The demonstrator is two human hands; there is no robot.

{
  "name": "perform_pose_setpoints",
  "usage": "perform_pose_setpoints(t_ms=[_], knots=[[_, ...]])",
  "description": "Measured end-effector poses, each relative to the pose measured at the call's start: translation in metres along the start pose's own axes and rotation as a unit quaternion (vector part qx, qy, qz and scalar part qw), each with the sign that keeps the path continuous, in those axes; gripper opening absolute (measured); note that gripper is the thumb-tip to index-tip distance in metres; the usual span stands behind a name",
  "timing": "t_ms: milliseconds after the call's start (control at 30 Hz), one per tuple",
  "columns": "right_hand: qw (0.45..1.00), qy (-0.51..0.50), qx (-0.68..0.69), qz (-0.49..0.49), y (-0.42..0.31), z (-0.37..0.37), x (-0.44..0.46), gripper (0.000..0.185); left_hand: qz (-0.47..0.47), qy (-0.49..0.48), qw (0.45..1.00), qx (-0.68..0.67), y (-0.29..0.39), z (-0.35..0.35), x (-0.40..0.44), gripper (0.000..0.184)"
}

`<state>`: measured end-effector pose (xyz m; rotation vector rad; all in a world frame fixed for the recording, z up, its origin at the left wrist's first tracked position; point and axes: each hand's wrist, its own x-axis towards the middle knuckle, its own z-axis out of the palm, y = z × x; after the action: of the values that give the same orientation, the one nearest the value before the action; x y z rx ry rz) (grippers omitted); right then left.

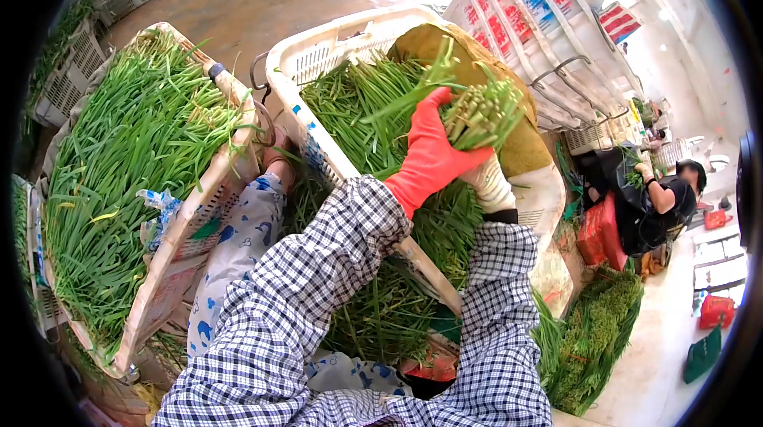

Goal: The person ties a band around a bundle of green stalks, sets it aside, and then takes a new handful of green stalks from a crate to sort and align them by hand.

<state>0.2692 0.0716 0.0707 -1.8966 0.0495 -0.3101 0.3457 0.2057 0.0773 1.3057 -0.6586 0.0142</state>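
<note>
My left hand [435, 155], in a red glove, is closed round a bunch of chives [483, 115] with the cut stem ends turned up toward me. Right beneath the bunch is my right hand [490, 186] in a white striped glove. It grips the same bunch from below, its fingers mostly hidden behind the red glove and the stems. Both hands are above a white plastic crate [350, 39] lined with yellow-brown cloth [531, 141]. Loose chives [362, 121] lie inside that crate.
To the left, a tilted crate [159, 300] is heaped with long green leaves [119, 197]. More greens [592, 340] are piled on the floor at lower right. Stacked white crates [548, 38] stand behind. A person [671, 200] in dark clothes sits at the right, near a red stool [600, 232].
</note>
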Motion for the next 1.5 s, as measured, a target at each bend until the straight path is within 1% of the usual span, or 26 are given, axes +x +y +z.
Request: perform_pose_setpoints(t_ms=[67,100,200,267,300,400,500,567,600,633,700,767,800,867,933,1033,1067,1133,1167,1233,1267,1300,1367,1400,1467,1500], knots=[[0.998,0.006,0.057,0.004,0.007,0.005,0.014,0.069,-0.001,0.029,0.995,0.098,-0.010,-0.002,0.004,0.100],[0.997,-0.017,0.056,0.047,0.007,0.003,0.015,0.070,-0.113,-0.089,0.985,-0.097,-0.013,-0.012,0.014,0.104],[0.992,-0.063,0.053,0.098,-0.017,0.009,0.019,0.072,-0.182,-0.202,0.952,-0.144,-0.017,-0.033,0.034,0.112],[0.994,-0.093,-0.054,0.026,-0.020,0.014,0.019,0.068,-0.182,-0.213,0.947,-0.156,-0.013,-0.035,0.038,0.121],[0.995,-0.057,-0.022,0.081,-0.015,0.020,0.012,0.074,-0.169,-0.213,0.951,-0.149,-0.011,-0.032,0.035,0.125],[0.989,0.027,-0.135,-0.058,0.050,0.025,0.003,0.079,-0.157,-0.249,0.952,-0.084,-0.013,-0.020,0.028,0.137],[0.995,0.045,-0.054,-0.065,0.059,0.017,-0.001,0.066,-0.044,-0.287,0.942,0.169,-0.011,-0.006,0.027,0.123],[0.995,0.041,0.065,-0.058,0.049,0.011,0.008,0.054,-0.114,-0.333,0.933,0.074,-0.004,-0.015,0.054,0.107],[0.977,-0.004,0.201,-0.069,0.066,0.004,0.016,0.048,-0.186,-0.372,0.909,-0.022,-0.007,-0.021,0.069,0.091],[0.935,-0.052,0.346,-0.067,0.081,-0.004,0.025,0.041,-0.104,-0.354,0.929,-0.027,-0.023,-0.030,0.081,0.076],[0.781,-0.170,0.599,0.037,0.083,-0.012,0.036,0.034,-0.081,-0.290,0.954,-0.004,-0.079,-0.042,0.111,0.059],[0.654,-0.236,0.707,0.127,0.066,-0.012,0.034,0.034,-0.142,-0.245,0.959,0.023,-0.130,-0.052,0.129,0.056],[0.880,-0.169,0.434,0.096,0.060,-0.013,0.021,0.033,-0.186,-0.196,0.963,-0.001,-0.147,-0.059,0.132,0.060],[0.990,-0.079,0.099,0.054,0.090,-0.024,0.011,0.032,-0.266,-0.095,0.958,-0.052,-0.171,-0.075,0.139,0.068],[0.857,-0.083,0.500,0.095,0.183,-0.056,0.006,0.035,-0.337,0.010,0.935,-0.107,-0.177,-0.081,0.145,0.076],[0.966,-0.084,0.239,-0.048,0.111,-0.105,-0.024,0.034,-0.504,0.101,0.852,-0.102,-0.137,-0.099,0.121,0.091],[0.976,-0.032,0.215,-0.012,0.096,-0.107,-0.031,0.035,-0.504,0.098,0.852,-0.105,-0.123,-0.094,0.116,0.091],[0.980,0.067,0.173,0.068,0.067,-0.112,-0.045,0.037,-0.415,-0.167,0.890,-0.090,-0.067,-0.076,0.089,0.094],[0.986,0.058,0.148,-0.048,0.031,-0.094,-0.037,0.035,-0.318,-0.270,0.903,-0.105,-0.044,-0.065,0.070,0.093],[0.981,0.087,0.120,-0.129,0.005,-0.077,-0.035,0.040,-0.140,-0.423,0.894,-0.035,0.011,-0.045,0.037,0.091],[0.984,0.085,-0.053,-0.146,-0.021,-0.071,-0.034,0.044,-0.068,-0.472,0.878,0.046,0.036,-0.036,0.025,0.093],[0.956,0.091,-0.222,-0.167,-0.046,-0.066,-0.034,0.047,-0.065,-0.476,0.876,0.045,0.052,-0.024,0.021,0.093],[0.917,0.063,-0.362,-0.152,-0.123,-0.042,-0.035,0.043,0.124,-0.405,0.878,-0.222,0.080,-0.006,0.007,0.100],[0.969,0.052,-0.219,-0.098,-0.178,-0.027,-0.038,0.040,0.116,-0.368,0.899,-0.205,0.093,-0.001,0.012,0.121],[0.982,0.057,-0.162,-0.073,-0.225,-0.017,-0.056,0.040,0.141,-0.388,0.893,-0.181,0.150,-0.016,0.021,0.104],[0.983,0.061,-0.158,-0.077,-0.240,-0.011,-0.065,0.041,0.087,-0.383,0.910,-0.129,0.165,-0.032,0.026,0.085]])
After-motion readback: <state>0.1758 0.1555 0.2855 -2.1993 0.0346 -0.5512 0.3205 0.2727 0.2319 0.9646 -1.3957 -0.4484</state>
